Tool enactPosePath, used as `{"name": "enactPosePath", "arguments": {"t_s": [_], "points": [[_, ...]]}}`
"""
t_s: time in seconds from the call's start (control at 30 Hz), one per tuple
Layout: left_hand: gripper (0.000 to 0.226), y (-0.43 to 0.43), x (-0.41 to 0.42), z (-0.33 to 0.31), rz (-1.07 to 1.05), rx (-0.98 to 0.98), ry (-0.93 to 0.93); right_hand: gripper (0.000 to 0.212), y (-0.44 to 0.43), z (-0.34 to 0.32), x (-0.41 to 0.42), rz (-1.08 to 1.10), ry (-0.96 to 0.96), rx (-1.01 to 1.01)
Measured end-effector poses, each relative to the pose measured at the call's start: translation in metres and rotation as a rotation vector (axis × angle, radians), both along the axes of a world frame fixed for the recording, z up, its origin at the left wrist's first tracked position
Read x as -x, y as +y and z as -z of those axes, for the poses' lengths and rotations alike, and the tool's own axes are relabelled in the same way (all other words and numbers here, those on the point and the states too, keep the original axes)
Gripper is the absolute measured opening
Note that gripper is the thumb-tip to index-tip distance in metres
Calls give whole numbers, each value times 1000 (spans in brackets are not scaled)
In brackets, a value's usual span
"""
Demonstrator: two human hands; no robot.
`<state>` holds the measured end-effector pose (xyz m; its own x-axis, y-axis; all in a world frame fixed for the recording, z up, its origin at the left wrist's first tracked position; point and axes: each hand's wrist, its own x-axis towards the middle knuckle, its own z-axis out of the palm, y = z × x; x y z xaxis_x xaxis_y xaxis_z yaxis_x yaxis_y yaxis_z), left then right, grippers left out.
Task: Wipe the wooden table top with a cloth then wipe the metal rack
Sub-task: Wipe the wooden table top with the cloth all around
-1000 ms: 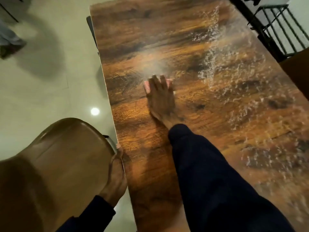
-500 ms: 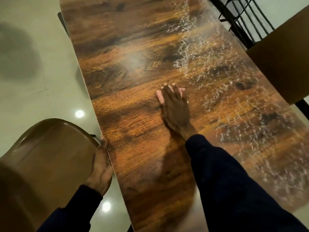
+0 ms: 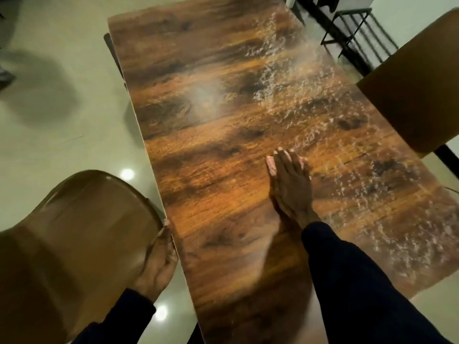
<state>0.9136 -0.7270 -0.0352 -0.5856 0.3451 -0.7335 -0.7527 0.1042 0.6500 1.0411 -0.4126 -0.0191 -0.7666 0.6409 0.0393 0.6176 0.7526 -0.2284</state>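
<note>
The wooden table top [image 3: 213, 155] runs away from me, dark and amber grained, with white foamy streaks over its right half. My right hand [image 3: 291, 187] lies flat on it near the middle, pressing down a pink cloth [image 3: 270, 165] that only peeks out past the fingertips and thumb side. My left hand [image 3: 157, 264] grips the rim of a brown chair back at the table's left edge. A black metal rack [image 3: 357, 36] stands on the floor past the table's far right corner.
The brown chair [image 3: 82, 234] fills the lower left, against the table's edge. A second brown chair back [image 3: 417, 85] leans over the right edge of the table. The pale tiled floor [image 3: 62, 100] lies to the left, with a person's shoe at the far left.
My right hand has slid the cloth to the right and toward me across the table top, closer to the foamy area. My left hand stays on the chair back.
</note>
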Motion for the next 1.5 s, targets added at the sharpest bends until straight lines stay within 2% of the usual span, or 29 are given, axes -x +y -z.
{"name": "enactPosePath", "arguments": {"t_s": [0.13, 0.2, 0.3, 0.43, 0.5, 0.6, 0.7, 0.77, 0.83, 0.9, 0.93, 1.0, 1.07, 1.1, 1.17, 1.23, 1.33, 1.4, 1.43, 1.5], "points": [[22, -12, -44, -24, -151, -97, -62, 55, -100, 19, -49, -578, 13, 5], [24, -17, -66, -30, -186, -89, -78, 55, -130, 27, -107, -746, -34, 23], [24, -29, -110, -28, -178, -80, -88, 55, -108, 29, -141, -723, -36, -32], [26, -45, -155, -22, -283, -36, -42, 56, -128, 10, -97, -356, 26, -4], [28, -51, -171, -18, -312, -11, -11, 58, -169, 8, -96, -458, 22, 20], [36, -62, -190, -21, -471, -62, -55, 52, -235, 18, -154, -793, 34, 23], [27, -71, -202, -23, -511, -21, -36, 54, -230, 24, -219, -984, 15, 42], [28, -79, -206, -17, -557, -15, -30, 61, -187, 26, -233, -906, 6, -12], [29, -87, -210, -15, -550, -55, -26, 59, -148, 21, -220, -666, 21, -51], [32, -91, -217, -14, -514, -47, -10, 56, -149, 9, -193, -413, 31, -11], [33, -94, -222, -14, -517, -55, -10, 56, -169, 7, -181, -364, 49, 5], [33, -99, -229, -18, -522, -75, -15, 54, -224, 10, -168, -472, 35, 10], [37, -103, -230, -22, -530, -57, -7, 56, -275, 15, -180, -735, -25, 18], [38, -107, -231, -24, -535, -49, 8, 60, -288, 17, -194, -844, -49, 11], [36, -115, -231, -27, -526, -47, 32, 67, -275, 16, -226, -919, -68, -26], [32, -123, -231, -27, -502, -46, 47, 65, -231, 13, -249, -846, -72, -68], [31, -129, -238, -26, -460, -74, 68, 55, -168, 3, -251, -478, -61, -14], [32, -128, -245, -24, -428, -76, 77, 53, -170, -2, -228, -278, 3, 28], [34, -124, -251, -24, -405, -65, 87, 53, -183, -2, -219, -263, 18, 21], [33, -112, -263, -21, -377, 26, 146, 51, -213, 7, -218, -433, 11, -2]]}}
